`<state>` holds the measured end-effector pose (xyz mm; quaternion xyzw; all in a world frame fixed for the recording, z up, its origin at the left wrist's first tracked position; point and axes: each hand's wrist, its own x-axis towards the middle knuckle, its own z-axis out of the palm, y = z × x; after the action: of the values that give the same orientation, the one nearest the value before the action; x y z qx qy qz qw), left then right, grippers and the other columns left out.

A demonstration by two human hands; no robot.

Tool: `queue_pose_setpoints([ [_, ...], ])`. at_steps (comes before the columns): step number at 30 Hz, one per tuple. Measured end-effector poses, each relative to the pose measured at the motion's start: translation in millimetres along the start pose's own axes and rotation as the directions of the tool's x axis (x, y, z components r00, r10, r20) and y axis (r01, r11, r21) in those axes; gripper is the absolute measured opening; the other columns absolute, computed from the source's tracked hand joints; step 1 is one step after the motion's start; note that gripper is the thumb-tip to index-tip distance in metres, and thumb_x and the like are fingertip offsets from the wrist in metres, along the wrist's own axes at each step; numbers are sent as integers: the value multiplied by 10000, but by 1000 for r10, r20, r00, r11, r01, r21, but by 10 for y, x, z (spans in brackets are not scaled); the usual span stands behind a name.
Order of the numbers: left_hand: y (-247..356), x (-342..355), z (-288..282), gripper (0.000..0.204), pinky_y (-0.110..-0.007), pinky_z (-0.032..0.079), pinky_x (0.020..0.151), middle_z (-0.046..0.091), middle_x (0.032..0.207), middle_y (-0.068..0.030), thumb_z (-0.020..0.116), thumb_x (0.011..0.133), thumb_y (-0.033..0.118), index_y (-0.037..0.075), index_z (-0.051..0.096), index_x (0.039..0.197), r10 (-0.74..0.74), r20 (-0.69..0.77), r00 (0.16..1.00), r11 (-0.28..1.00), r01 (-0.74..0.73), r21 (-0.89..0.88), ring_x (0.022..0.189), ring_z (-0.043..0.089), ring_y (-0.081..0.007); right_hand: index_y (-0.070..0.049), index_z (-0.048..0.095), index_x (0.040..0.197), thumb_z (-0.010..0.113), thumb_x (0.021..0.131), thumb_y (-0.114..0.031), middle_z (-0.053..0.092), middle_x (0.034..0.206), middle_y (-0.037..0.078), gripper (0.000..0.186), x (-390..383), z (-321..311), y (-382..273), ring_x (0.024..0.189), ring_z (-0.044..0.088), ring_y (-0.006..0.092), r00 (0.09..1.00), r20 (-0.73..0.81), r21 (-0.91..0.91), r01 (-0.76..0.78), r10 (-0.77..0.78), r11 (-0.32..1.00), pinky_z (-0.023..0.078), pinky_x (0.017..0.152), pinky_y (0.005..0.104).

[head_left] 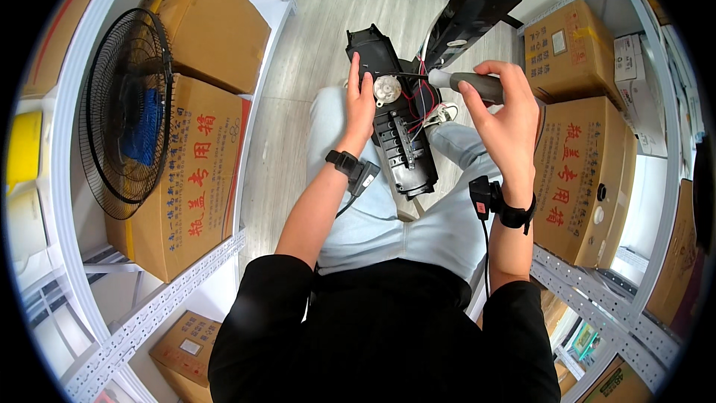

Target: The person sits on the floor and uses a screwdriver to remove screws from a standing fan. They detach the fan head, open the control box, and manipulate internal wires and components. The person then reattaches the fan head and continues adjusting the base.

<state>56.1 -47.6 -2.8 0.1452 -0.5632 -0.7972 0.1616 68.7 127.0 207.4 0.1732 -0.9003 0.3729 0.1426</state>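
Between my knees is a long black plastic housing [406, 168], open to show its inside. A round whitish part [387, 89], a dark strip with a row of small parts [397, 142] and thin red and blue wires [423, 98] sit in it. My left hand [360, 112] holds the housing's left side, thumb over its face. My right hand [507, 116] is closed round the grey handle of a screwdriver [479, 86]. Its dark shaft points left across the housing toward my left thumb; I cannot tell whether the tip touches a screw.
A black stand-like piece [477, 19] rises beyond the housing at upper right. At left a round black wire fan grille [127, 112] leans against a cardboard box [198, 172]. Metal shelves [160, 325] with boxes line both sides; another large carton [570, 179] stands at right.
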Motion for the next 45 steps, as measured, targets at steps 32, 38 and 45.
queue_pose_setpoints([
  [32, 69, -46, 13, 606, -254, 356, 984, 348, 1458, -99, 516, 945, 67, 131, 249, 1485, 13, 47, 999, 997, -9, -79, 1213, 418, -135, -58, 588, 910, 717, 778, -117, 595, 886, 68, 193, -508, 242, 240, 617, 622, 203, 998, 53, -31, -36, 38, 999, 503, 515, 296],
  [38, 22, -27, -5, 607, -254, 355, 984, 339, 1467, -106, 515, 945, 73, 132, 247, 1486, 35, 50, 998, 998, -31, -63, 1213, 416, -135, -57, 589, 903, 719, 773, -113, 596, 876, 66, 192, -502, 238, 219, 614, 619, 202, 998, 51, -47, -43, 45, 998, 498, 504, 295],
  [45, 19, -26, -4, 605, -275, 326, 1029, 315, 1486, -109, 514, 947, 83, 123, 243, 1486, -18, 70, 997, 994, 26, -106, 1276, 382, -162, -58, 590, 901, 717, 775, -123, 594, 879, 69, 191, -495, 250, 206, 629, 619, 204, 998, 52, -45, -38, 40, 998, 495, 504, 298],
])
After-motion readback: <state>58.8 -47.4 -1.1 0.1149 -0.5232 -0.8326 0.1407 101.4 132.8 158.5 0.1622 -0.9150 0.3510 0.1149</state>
